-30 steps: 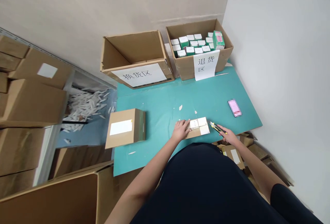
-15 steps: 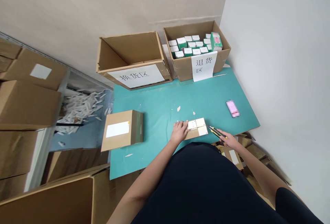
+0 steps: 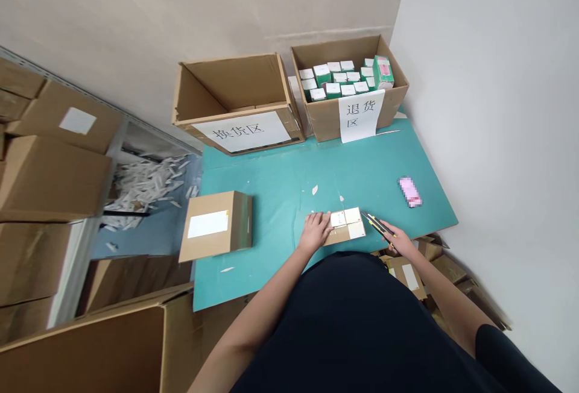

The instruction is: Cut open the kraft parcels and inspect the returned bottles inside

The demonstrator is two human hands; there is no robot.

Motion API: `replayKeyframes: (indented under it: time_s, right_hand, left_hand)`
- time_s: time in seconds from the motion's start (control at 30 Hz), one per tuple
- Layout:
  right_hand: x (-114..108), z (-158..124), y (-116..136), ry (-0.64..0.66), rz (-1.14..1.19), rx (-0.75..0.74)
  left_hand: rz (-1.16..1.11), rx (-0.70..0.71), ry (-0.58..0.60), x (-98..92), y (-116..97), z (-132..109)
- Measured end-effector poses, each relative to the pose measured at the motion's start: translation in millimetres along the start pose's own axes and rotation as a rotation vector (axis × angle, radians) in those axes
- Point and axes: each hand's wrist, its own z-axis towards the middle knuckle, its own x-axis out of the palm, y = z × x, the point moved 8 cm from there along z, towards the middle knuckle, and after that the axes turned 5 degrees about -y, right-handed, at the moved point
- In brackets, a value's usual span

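Small carton (image 3: 347, 225) between the hands, just in from the tabletop's (image 3: 271, 176) near edge, right of its middle.
Left to right: larger carton (image 3: 216, 225) by the left edge, well apart; left hand (image 3: 315, 231) laid over the small carton's left end, fingers on top, whether gripping or merely pressing cannot be told; small carton's long axis roughly parallel to the near edge, its right end toward the right hand (image 3: 398, 241); yellow-and-black cutter (image 3: 380, 227) grasped in that hand, slanting away from the near edge, tip just beside the carton's far right corner, contact unclear. Nearer hand: left, touching; right sits apart, off the right end.
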Motion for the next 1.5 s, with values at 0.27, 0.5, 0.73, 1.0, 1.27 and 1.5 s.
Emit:
replayKeyframes:
  time_s: [0.27, 0.5, 0.73, 1.0, 1.27, 1.5]
  right_hand:
    - [2, 2, 3, 0.04, 0.012, -0.015]
    - [-1, 3, 6, 0.041, -0.045, -0.015]
    - [3, -5, 1, 0.077, -0.075, -0.027]
    - [2, -14, -12, 0.075, -0.097, -0.005]
    - [-1, -21, -18, 0.11, -0.054, 0.034]
    - [3, -38, -40, 0.091, -0.036, 0.02]
  left_hand:
    - [-0.02, -0.021, 0.023, 0.1, 1, 1]
    - [-0.022, -0.027, 0.022, 0.7, 1, 1]
    - [-0.009, -0.051, 0.041, 1.9, 0, 0]
    - [0.004, -0.053, 0.055, 1.1, -1, 1]
    - [0.017, -0.041, 0.055, -0.3, -2, 1]
    - [0.005, -0.029, 0.033, 1.4, -1, 0]
